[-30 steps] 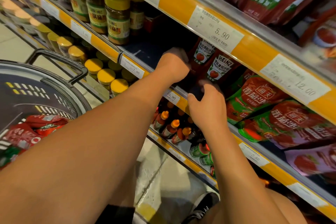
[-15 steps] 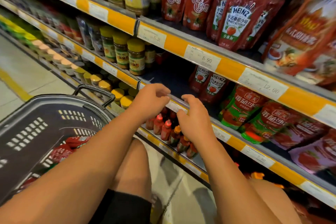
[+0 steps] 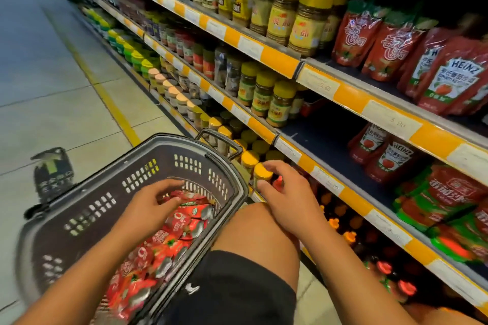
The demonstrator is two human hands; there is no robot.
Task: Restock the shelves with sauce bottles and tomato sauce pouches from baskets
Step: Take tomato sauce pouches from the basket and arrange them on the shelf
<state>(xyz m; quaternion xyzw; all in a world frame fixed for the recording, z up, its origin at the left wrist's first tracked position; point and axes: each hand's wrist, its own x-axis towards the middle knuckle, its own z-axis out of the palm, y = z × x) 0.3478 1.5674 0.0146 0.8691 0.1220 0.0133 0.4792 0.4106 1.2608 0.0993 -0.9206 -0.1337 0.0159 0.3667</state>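
Note:
A dark plastic basket (image 3: 111,166) stands on the floor at my left, filled with several red tomato sauce pouches (image 3: 169,243). My left hand (image 3: 150,206) hovers over the pouches with fingers spread and holds nothing. Above my knee and beside the basket's right rim, my right hand (image 3: 287,200) has loosely bent fingers and is empty. Two Heinz pouches (image 3: 390,163) stand on the middle shelf, with a bare dark stretch of shelf (image 3: 324,134) to their left. Small sauce bottles (image 3: 348,235) with orange and red caps fill the shelf below.
Yellow-lidded jars (image 3: 261,174) sit just beyond my right hand. Green and red pouches (image 3: 443,200) lie right of the Heinz ones. More red pouches (image 3: 449,79) line the upper shelf. A tiled aisle floor (image 3: 52,87) with a yellow line runs to the left.
Both hands have drawn back from the middle shelf edge. My left hand has come down over the basket, and my right has dropped to above my knee. The view has swung left.

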